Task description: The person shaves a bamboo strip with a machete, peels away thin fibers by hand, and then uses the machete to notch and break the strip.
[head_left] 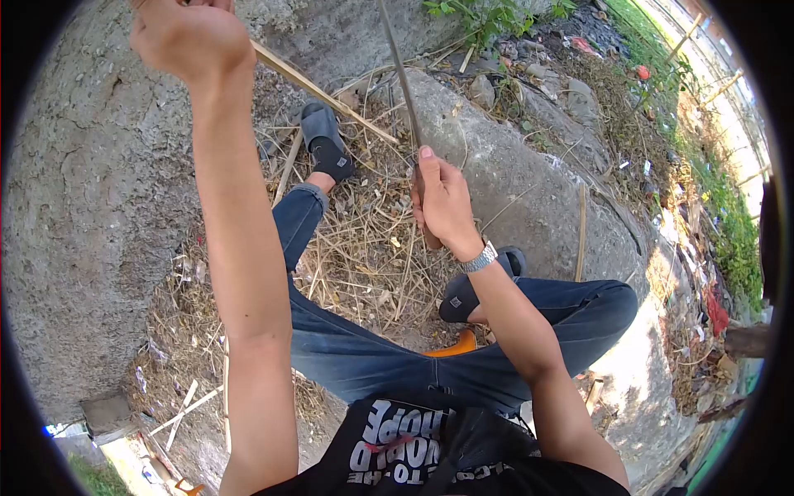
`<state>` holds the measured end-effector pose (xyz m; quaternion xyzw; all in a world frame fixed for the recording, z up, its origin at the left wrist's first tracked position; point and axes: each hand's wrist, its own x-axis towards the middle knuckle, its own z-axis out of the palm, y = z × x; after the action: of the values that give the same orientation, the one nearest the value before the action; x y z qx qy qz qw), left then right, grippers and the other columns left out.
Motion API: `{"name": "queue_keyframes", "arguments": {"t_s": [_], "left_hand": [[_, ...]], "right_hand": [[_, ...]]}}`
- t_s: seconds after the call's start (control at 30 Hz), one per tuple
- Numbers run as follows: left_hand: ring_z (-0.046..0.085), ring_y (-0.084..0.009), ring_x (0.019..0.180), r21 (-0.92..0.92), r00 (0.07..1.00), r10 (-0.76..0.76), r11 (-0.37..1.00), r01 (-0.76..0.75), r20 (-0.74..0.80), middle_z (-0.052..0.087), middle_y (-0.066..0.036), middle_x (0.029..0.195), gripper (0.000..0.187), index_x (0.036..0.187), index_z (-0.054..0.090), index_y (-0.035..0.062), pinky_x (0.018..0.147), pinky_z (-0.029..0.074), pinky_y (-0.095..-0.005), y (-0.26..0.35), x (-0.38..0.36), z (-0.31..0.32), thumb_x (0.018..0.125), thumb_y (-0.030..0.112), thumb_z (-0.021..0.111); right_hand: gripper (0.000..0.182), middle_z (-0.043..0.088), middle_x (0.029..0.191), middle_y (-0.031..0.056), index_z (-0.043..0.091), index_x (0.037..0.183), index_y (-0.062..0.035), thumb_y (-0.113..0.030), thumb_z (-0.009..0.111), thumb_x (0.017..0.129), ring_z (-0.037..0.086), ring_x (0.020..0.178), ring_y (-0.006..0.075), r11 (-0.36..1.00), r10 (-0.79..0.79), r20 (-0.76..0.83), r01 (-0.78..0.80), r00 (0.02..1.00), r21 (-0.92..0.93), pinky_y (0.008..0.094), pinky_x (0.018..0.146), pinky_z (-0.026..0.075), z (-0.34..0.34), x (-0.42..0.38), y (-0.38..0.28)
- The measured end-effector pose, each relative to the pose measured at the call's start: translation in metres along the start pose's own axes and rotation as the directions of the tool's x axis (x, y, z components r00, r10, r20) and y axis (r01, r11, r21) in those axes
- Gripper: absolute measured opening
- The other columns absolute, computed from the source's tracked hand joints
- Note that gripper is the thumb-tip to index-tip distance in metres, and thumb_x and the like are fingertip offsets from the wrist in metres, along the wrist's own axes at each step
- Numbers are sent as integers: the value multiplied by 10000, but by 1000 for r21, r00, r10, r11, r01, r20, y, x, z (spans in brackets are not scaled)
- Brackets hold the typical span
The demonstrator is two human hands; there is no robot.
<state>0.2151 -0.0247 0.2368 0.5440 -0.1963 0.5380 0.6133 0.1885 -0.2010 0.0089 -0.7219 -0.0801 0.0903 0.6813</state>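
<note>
At the top left my left hand (192, 37) is raised with its fingers curled closed, partly cut off by the frame edge. A split bamboo strip (327, 97) runs from behind that wrist down to the right, its lower end close to the blade. My right hand (447, 202) is wrapped around the handle of a machete (401, 74), thumb laid along the top. The long dark blade points up and away, past the top of the view. Below the fist, the brown butt of the handle shows.
Dry bamboo shavings (364, 264) cover the ground between my slippered feet (327, 136). A large rock (513, 174) lies on the right, and a rough concrete surface (99, 198) is on the left. Something orange (455, 345) shows between my legs. Green plants (488, 21) grow at the top.
</note>
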Motion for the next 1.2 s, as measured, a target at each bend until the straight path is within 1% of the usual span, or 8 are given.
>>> {"name": "queue_keyframes", "arguments": {"t_s": [0.23, 0.33, 0.4, 0.53, 0.9, 0.97, 1.03, 1.2], "left_hand": [[165, -76, 494, 52, 992, 80, 996, -75, -93, 216, 59, 628, 563, 730, 291, 190, 457, 176, -276, -5, 11, -1, 1085, 596, 453], [161, -75, 498, -98, 998, 54, 994, -58, -38, 206, 62, 631, 552, 735, 299, 187, 456, 181, -277, 4, 24, 3, 1086, 575, 474], [172, -77, 495, -5, 967, 218, 976, -219, 135, 216, 64, 632, 560, 735, 299, 184, 454, 184, -281, 3, 33, 5, 1072, 582, 503], [189, -79, 486, -129, 987, 70, 988, -88, -142, 221, 61, 625, 591, 716, 288, 188, 457, 192, -282, 6, 21, 45, 1048, 610, 533], [195, -104, 452, -192, 987, -115, 977, 91, -115, 197, 51, 583, 632, 675, 273, 195, 446, 186, -292, -28, 34, -30, 1026, 641, 553], [200, -105, 454, -192, 989, -88, 979, 63, -120, 199, 49, 584, 629, 684, 275, 190, 448, 186, -293, -22, 40, -20, 1028, 639, 551], [208, -102, 456, -197, 992, 123, 973, -119, 6, 213, 48, 588, 606, 713, 299, 179, 449, 190, -294, -20, 53, -10, 1028, 624, 562], [202, -96, 462, -235, 997, 40, 970, -54, -64, 222, 48, 591, 584, 732, 306, 174, 449, 190, -293, 11, 50, 32, 1035, 598, 569]], "right_hand": [[572, 523, 594, 6, 564, 904, -43, -558, 412, 1102, 528, 487, 80, 754, -366, -245, 441, 898, 488, 259, 433, 393, 27, -14, -72], [642, 503, 598, 26, 533, 891, -32, -619, 369, 1091, 518, 481, 130, 919, -307, -122, 328, 944, 219, 280, 436, 423, 44, 5, 12], [632, 521, 587, 29, 520, 790, -43, -577, 385, 1101, 499, 426, 136, 956, -123, 19, 123, 992, -265, 299, 412, 418, 49, 16, 57], [625, 541, 578, 39, 520, 727, -53, -542, 419, 1103, 503, 402, 142, 991, 137, 22, -137, 990, -10, 315, 401, 411, 45, 10, 33], [637, 522, 597, 22, 536, 835, -42, -614, 409, 1087, 507, 446, 104, 822, -437, -129, 453, 890, 344, 254, 423, 403, 26, -4, -81], [644, 522, 601, 27, 522, 818, -46, -625, 417, 1080, 517, 461, 113, 917, -296, -114, 316, 948, 243, 275, 424, 411, 36, 1, -37], [628, 556, 575, 43, 576, 775, -27, -535, 414, 1107, 561, 463, 148, 967, 197, 112, -175, 974, -185, 323, 461, 435, 38, 23, 34], [635, 552, 587, 52, 547, 750, -37, -551, 421, 1100, 525, 435, 148, 971, 238, 93, -238, 967, -7, 324, 439, 424, 34, 24, 6]]}}
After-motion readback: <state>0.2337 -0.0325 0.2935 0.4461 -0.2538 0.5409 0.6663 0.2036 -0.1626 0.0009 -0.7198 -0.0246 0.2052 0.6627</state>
